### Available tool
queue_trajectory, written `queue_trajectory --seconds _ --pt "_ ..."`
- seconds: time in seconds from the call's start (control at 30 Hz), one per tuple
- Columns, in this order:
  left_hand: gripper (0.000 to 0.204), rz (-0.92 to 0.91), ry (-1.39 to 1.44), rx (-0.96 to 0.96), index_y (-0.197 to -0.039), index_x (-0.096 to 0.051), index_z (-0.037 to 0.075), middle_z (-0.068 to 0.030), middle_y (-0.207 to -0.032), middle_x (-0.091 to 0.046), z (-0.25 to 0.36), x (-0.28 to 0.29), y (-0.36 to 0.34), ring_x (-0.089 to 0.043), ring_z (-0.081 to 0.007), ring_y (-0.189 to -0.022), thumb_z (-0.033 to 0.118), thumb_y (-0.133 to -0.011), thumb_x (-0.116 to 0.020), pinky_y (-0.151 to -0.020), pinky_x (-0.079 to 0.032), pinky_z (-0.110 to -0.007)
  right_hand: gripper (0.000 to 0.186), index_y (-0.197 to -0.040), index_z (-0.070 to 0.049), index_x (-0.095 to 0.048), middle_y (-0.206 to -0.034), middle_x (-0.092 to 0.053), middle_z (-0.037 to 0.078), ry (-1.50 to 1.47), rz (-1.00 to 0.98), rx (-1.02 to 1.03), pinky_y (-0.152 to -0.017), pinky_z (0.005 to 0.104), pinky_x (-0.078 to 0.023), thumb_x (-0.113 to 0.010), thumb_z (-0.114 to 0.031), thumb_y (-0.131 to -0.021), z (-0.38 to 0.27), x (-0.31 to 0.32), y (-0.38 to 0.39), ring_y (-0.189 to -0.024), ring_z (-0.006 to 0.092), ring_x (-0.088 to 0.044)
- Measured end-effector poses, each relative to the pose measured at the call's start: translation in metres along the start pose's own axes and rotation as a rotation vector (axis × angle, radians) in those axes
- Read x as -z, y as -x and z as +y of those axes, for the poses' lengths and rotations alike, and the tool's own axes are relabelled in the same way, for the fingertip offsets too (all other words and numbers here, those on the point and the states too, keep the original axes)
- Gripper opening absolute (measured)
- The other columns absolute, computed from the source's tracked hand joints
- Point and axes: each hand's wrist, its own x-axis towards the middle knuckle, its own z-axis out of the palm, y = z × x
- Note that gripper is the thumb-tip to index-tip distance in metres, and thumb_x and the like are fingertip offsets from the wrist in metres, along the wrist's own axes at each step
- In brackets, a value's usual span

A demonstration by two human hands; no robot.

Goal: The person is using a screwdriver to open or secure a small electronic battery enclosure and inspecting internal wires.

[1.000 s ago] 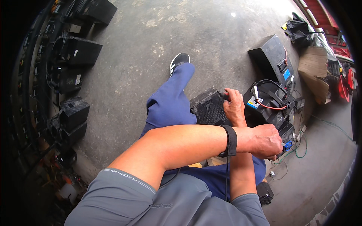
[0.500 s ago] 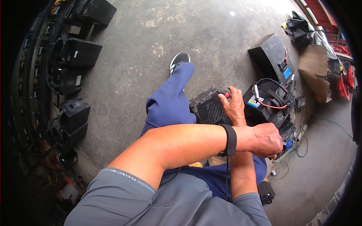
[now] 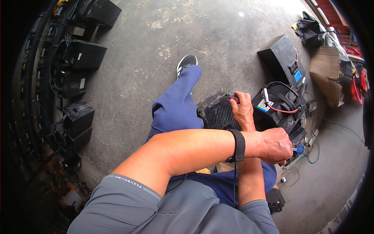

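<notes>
My left arm crosses over my right one. My left hand is a closed fist at the right, beside a black case with a blue-handled item at its edge; what the fist holds, if anything, is hidden. Above the crossing forearm, my right hand closes its thumb and fingers on a red-and-black handle, perhaps a tool's. That handle sits at the top right corner of a black textured panel or case beside my left leg. The handle's far end cannot be seen.
Right of my hands stands a black battery box with a red cable, and behind it a taller black box. Cardboard leans farther right. Several black boxes line the left rack. Green wire lies on the floor.
My right thumb and fingers have drawn closer around the red-and-black handle, which shows less now. My left fist stays nearly in place.
</notes>
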Motion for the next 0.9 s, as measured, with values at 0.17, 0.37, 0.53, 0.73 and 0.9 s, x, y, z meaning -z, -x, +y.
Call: queue_trajectory --seconds 0.17,0.37,0.53,0.73,0.9 --pt "0.028 0.013 -0.004 0.006 -0.071 -0.070 0.003 -0.0122 -0.071 -0.068 -0.003 -0.001 0.002 -0.070 -0.0309 -0.069 0.031 -0.075 -0.074 -0.059 -0.055 -0.041 0.037 -0.115 -0.011 -0.061 -0.099 -0.058 0.013 -0.075 0.040 0.065 -0.081 0.0420 -0.050 -0.074 -0.014 -0.080 -0.021 0.007 0.001 -0.092 0.0305 -0.060" --pt "0.028 0.002 -0.024 0.000 -0.071 -0.070 0.004 -0.0114 -0.071 -0.068 -0.003 -0.001 0.001 -0.070 -0.0306 -0.068 0.031 -0.075 -0.074 -0.059 -0.055 -0.040 0.040 -0.116 -0.010 -0.060 -0.105 -0.058 0.013 -0.017 -0.082 -0.033 -0.084 0.0433 -0.050 -0.076 -0.014 -0.079 -0.004 0.002 -0.004 -0.095 0.0341 -0.060" --pt "0.028 0.016 -0.003 0.009 -0.071 -0.070 0.004 -0.0113 -0.071 -0.068 -0.002 0.001 0.002 -0.070 -0.0305 -0.068 0.031 -0.075 -0.075 -0.059 -0.055 -0.040 0.036 -0.113 -0.011 -0.061 -0.103 -0.058 0.013 0.020 0.091 0.176 -0.083 0.0431 -0.051 -0.074 -0.014 -0.080 -0.010 0.003 -0.003 -0.095 0.0330 -0.060" --pt "0.028 0.006 -0.002 0.007 -0.071 -0.070 0.004 -0.0115 -0.070 -0.068 -0.001 0.003 0.001 -0.070 -0.0307 -0.068 0.031 -0.075 -0.075 -0.059 -0.055 -0.040 0.040 -0.114 -0.011 -0.061 -0.103 -0.058 0.012 -0.004 -0.011 0.073 -0.082 0.0417 -0.051 -0.077 -0.014 -0.077 -0.002 0.001 -0.005 -0.096 0.0307 -0.060" --pt "0.028 0.015 0.000 0.008 -0.071 -0.069 0.003 -0.0118 -0.070 -0.068 -0.002 0.001 0.001 -0.070 -0.0308 -0.068 0.030 -0.075 -0.074 -0.059 -0.055 -0.040 0.039 -0.113 -0.011 -0.061 -0.101 -0.059 0.011 -0.067 0.057 0.108 -0.082 0.0409 -0.051 -0.077 -0.013 -0.077 -0.014 0.005 -0.001 -0.096 0.0299 -0.061"
